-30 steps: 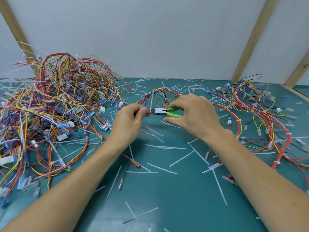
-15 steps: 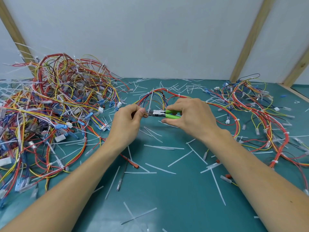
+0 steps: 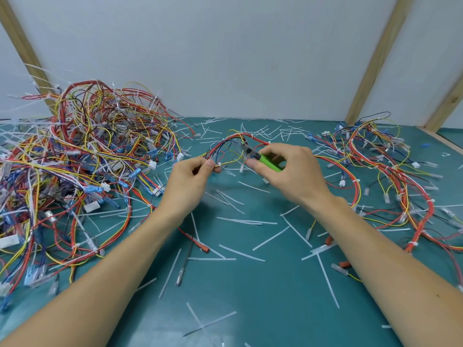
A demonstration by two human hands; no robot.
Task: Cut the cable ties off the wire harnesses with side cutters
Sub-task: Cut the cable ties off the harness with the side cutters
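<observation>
Two hands at work on a wire harness above a teal bench.

The left hand (image 3: 186, 181) pinches a few wires of the harness (image 3: 231, 146) between thumb and forefinger, its grip closed on them. The right hand (image 3: 290, 169) grips the green-handled cutters (image 3: 265, 160), fingers curled round the handles, the dark head pointing far-left into the harness loop at bench centre. Whether the blades touch a tie cannot be told through blur. A large pile (image 3: 75, 166) of tangled harnesses fills the left of the bench (image 3: 250, 296); a smaller pile (image 3: 390, 176) lies at the right. Cut white ties (image 3: 241, 252) lie scattered over the bench, near and far.
</observation>
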